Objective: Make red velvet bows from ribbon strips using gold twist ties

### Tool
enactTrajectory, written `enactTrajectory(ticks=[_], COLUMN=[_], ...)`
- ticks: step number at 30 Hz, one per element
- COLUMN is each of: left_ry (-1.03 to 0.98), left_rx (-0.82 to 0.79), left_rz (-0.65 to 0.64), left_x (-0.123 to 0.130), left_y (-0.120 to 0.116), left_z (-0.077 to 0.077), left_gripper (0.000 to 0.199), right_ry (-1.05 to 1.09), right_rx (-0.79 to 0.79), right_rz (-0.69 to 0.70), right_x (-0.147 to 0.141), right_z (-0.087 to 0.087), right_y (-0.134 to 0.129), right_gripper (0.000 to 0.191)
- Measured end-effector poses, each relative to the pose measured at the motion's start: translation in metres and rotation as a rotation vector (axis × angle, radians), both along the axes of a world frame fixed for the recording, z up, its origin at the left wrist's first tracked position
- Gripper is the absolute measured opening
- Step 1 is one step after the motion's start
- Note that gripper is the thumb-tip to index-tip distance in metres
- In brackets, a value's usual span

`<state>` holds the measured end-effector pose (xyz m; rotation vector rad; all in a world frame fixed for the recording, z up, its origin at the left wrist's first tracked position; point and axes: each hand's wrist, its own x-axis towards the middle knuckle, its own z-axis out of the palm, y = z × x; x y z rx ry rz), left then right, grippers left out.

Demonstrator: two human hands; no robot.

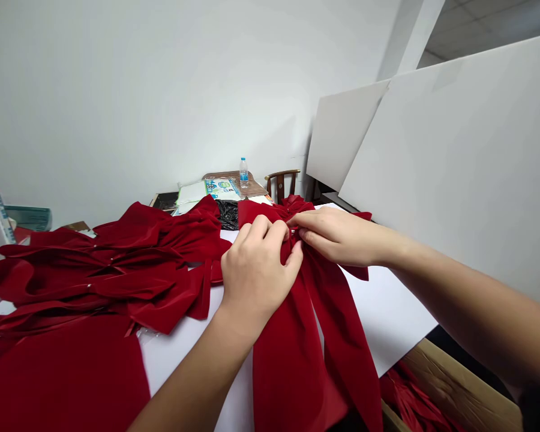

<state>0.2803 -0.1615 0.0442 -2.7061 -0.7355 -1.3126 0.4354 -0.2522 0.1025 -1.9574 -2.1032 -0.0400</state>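
A red velvet bow point(292, 336) lies in front of me on the white tabletop, its two long tails hanging over the near edge. My left hand point(261, 264) is closed on the bow near its gathered middle, fingers curled over the fabric. From the right, my right hand point(333, 235) pinches the same middle, its thumb and fingertips close to a small shiny piece. The fingertips of both hands nearly meet there. Several more red bows point(130, 258) are piled in overlapping rows at the left, some with small pearl-like dots at their centres.
Behind the bows are a black plastic bundle point(228, 215), a water bottle point(243, 173), papers and a wooden chair point(282, 183). A cardboard box point(459, 384) with red fabric sits at the lower right. White panels point(459, 162) stand at the right.
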Motion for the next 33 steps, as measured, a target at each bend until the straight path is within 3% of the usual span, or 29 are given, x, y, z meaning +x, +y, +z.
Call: enactTrajectory(ticks=[5, 12, 24, 33], left_ry=[-0.023, -0.135, -0.086, -0.094], left_rx=[0.02, 0.113, 0.049, 0.025], left_rz=[-0.009, -0.115, -0.255, -0.282], left_x=[0.001, 0.002, -0.005, -0.002], left_y=[0.002, 0.009, 0.014, 0.017], left_z=[-0.002, -0.008, 0.003, -0.002], left_gripper=[0.006, 0.011, 0.013, 0.014], right_ry=[0.075, 0.141, 0.097, 0.143], right_rx=[-0.05, -0.044, 0.0, 0.067], right_rz=[0.108, 0.206, 0.401, 0.268], right_x=[0.006, 0.017, 0.035, 0.025], right_z=[0.005, 0.001, -0.008, -0.012], right_y=[-0.001, -0.003, -0.005, -0.006], right_gripper=[0.023, 0.026, 0.029, 0.03])
